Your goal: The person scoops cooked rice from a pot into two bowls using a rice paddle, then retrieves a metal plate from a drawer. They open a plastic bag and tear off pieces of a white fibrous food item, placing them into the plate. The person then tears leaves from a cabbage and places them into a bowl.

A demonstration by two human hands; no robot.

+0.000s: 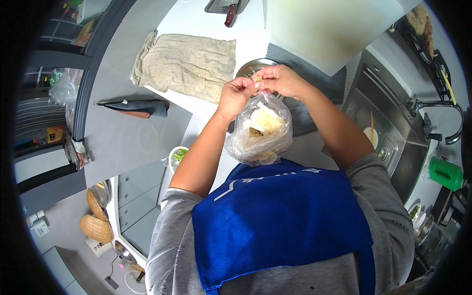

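Observation:
My left hand (236,94) and my right hand (284,81) meet fingertip to fingertip over a stainless steel bowl (245,67). Between them they pinch a small tan lump (257,78), which looks like a piece of food. Just below the fingers, a clear plastic bag (239,147) rises with its gathered top close to both hands. Whether the fingers also grip the bag cannot be made out. Pale yellowish food (271,121) with a dark spot shows through the plastic. My hands cover much of the bowl's inside.
A beige cloth (188,64) lies left of the bowl, and a grey mat (306,73) sits under a white cutting board (324,29). A red-handled knife (231,15) rests on a tray at the back. To the right is a steel sink (383,121); greens fill a white bowl (172,159) near my left elbow.

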